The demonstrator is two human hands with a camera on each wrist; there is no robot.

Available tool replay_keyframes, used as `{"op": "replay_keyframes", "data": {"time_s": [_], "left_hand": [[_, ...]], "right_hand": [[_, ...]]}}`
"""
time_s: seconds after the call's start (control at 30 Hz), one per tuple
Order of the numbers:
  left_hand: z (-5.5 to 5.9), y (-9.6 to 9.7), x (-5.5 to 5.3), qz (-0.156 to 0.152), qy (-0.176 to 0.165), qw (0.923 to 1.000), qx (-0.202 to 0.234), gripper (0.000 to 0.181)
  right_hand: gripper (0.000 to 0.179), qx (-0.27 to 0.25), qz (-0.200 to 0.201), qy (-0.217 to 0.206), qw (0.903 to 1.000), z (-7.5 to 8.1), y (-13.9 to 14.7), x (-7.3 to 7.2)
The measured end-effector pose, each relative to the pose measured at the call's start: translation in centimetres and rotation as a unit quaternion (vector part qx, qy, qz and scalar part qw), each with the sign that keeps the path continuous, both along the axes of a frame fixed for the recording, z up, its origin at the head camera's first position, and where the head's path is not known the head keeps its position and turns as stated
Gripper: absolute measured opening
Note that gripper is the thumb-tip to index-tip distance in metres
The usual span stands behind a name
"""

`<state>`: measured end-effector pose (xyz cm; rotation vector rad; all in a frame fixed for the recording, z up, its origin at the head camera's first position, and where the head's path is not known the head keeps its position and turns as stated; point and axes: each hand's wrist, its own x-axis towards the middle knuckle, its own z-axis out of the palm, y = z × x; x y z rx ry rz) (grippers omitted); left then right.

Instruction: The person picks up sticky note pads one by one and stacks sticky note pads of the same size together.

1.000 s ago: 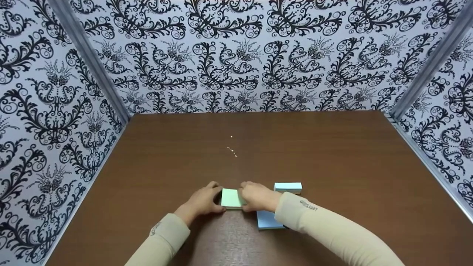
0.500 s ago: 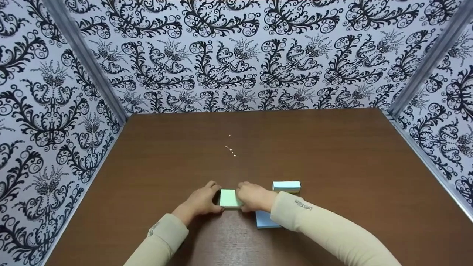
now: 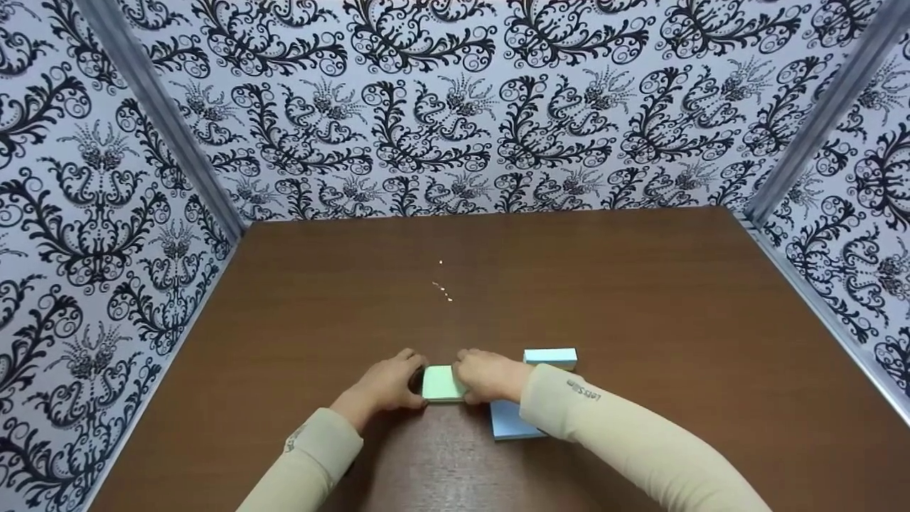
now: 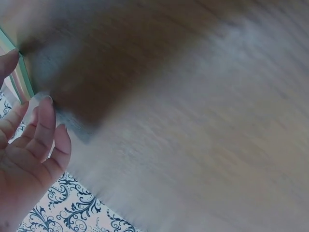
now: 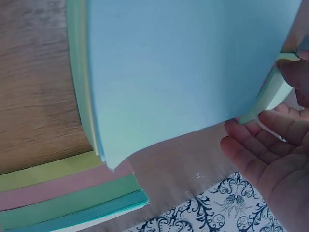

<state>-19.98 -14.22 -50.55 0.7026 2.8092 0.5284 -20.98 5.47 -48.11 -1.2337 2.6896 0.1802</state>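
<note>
A light green pad of sticky notes (image 3: 441, 384) lies on the table between both hands. My left hand (image 3: 386, 384) holds its left side, thumb at the near corner and fingertips at the far one. In the left wrist view, the thumb (image 4: 8, 63) and fingertips meet the pad's layered edge (image 4: 23, 79). My right hand (image 3: 489, 377) pinches the pad's right side and covers part of it. The right wrist view shows that hand (image 5: 275, 150) with thumb and fingers at the green pad's edge (image 5: 273, 94).
Under the right forearm lies a blue pad (image 3: 510, 423), partly hidden by the sleeve. Behind it is a thick block of notes (image 3: 550, 358), whose yellow, pink, green and blue layers (image 5: 72, 191) show in the right wrist view. Small bright specks (image 3: 442, 289) dot the brown table (image 3: 604, 284).
Both hands keep nearly the same place on the green pad. The view shifts slightly, and the pad's far left corner now looks more rounded.
</note>
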Motion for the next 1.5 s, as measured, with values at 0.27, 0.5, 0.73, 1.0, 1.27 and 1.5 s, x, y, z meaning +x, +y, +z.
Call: {"op": "replay_keyframes", "data": {"time_s": [0.27,0.5,0.73,1.0,1.27,1.5], "left_hand": [[0.3,0.5,-0.2,0.009,0.002,0.9997,-0.024,0.05],[0.3,0.6,-0.1,0.016,-0.004,0.9994,-0.03,0.048],[0.3,0.7,0.1,0.018,-0.004,0.9991,-0.038,0.049],[0.7,1.2,0.4,0.017,0.009,0.9977,-0.065,0.059],[0.5,2.0,0.4,0.004,0.042,0.9965,-0.073,0.049],[0.2,2.3,-0.1,0.008,0.05,0.996,-0.073,0.052]], "right_hand": [[0.023,-0.021,0.005,-0.012,0.9997,1.0,0.4,-0.4],[0.023,-0.062,-0.037,-0.058,0.9957,1.5,0.6,-0.7],[0.02,-0.043,-0.038,-0.042,0.9975,0.5,0.2,0.1],[0.012,-0.028,-0.055,-0.022,0.9979,0.1,-0.4,0.5],[0.02,-0.013,-0.03,0.026,0.9991,-0.2,-0.8,0.9],[0.023,0.002,-0.042,0.006,0.9991,1.2,-0.4,0.4]]}}
